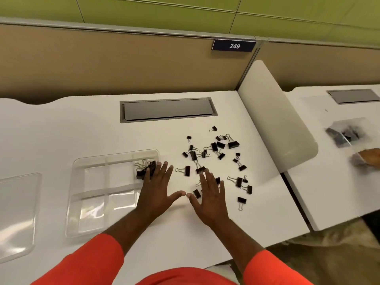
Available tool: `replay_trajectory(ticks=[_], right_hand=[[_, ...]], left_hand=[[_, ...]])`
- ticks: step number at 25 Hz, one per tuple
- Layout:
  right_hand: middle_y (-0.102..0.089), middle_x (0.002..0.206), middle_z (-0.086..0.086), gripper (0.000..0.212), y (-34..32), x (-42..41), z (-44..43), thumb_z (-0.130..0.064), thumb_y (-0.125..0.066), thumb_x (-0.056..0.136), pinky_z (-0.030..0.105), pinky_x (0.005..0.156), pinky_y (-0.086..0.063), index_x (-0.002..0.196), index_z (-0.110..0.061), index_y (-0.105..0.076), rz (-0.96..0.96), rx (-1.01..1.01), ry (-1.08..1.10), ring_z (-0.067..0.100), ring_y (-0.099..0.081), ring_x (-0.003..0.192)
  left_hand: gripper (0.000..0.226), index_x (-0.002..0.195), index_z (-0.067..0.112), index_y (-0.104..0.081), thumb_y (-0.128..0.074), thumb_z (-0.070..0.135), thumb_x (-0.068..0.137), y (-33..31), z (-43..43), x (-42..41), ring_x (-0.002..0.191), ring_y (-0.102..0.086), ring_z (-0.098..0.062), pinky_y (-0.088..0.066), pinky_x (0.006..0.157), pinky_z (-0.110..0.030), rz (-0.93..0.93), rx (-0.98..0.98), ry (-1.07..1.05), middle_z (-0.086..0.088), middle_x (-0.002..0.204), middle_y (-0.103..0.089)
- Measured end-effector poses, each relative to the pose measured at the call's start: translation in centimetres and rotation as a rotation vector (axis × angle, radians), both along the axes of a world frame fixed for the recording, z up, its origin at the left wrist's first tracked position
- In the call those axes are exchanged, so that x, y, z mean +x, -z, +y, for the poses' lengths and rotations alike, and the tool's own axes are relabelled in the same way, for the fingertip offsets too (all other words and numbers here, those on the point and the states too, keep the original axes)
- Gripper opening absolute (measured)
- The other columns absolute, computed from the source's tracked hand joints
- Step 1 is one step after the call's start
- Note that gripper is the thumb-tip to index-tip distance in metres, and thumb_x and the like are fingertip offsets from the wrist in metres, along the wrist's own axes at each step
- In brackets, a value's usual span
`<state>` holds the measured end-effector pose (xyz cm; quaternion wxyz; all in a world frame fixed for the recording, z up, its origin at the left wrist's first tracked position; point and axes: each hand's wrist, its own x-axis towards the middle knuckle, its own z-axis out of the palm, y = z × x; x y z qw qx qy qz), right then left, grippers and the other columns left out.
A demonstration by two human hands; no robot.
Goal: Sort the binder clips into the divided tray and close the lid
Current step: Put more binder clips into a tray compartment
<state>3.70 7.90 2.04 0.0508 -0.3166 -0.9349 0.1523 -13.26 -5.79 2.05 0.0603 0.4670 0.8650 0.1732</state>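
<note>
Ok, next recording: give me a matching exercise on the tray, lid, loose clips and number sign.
Things:
1 divided tray
2 lid
3 loose binder clips
4 number sign

Places:
A on the partition
B at the left edge of the desk
C scattered right of the tray
D holds a clump of clips

Pairs: 1-D, 2-B, 3-C, 4-A

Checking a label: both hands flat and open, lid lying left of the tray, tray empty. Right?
No, the tray is not empty: the head view shows clips in its far right compartment. The rest stands: left hand and right hand flat and open, lid left of the tray.
</note>
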Motion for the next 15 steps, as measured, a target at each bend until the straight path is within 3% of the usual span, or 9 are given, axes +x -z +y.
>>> replay_trajectory(ticks=[10, 15], right_hand=[[-0.009, 0.168, -0.002, 0.079, 2.6, 5.5, 9.7, -0.065, -0.04, 0.096, 0.052, 0.124, -0.006, 0.158, -0.019, -0.023, -0.029, -0.056, 0.006, 0.01, -0.003, 0.155], [-0.015, 0.167, 0.001, 0.076, 3.8, 7.4, 14.6, -0.06, -0.043, 0.096, 0.052, 0.123, -0.011, 0.156, -0.016, -0.028, -0.006, -0.062, -0.025, 0.015, -0.014, 0.154]], left_hand=[[0.09, 0.156, 0.022, -0.02, -0.034, 0.079, 0.087, 2.1, 7.4, 5.9, 0.151, -0.002, -0.012, -0.003, 0.121, -0.047, -0.046, -0.118, -0.032, 0.004, 0.163, -0.012], [0.081, 0.153, 0.021, -0.029, -0.042, 0.07, 0.09, 3.5, 11.0, 7.8, 0.151, -0.011, -0.016, -0.002, 0.122, -0.045, -0.093, -0.106, -0.055, -0.001, 0.161, -0.023]])
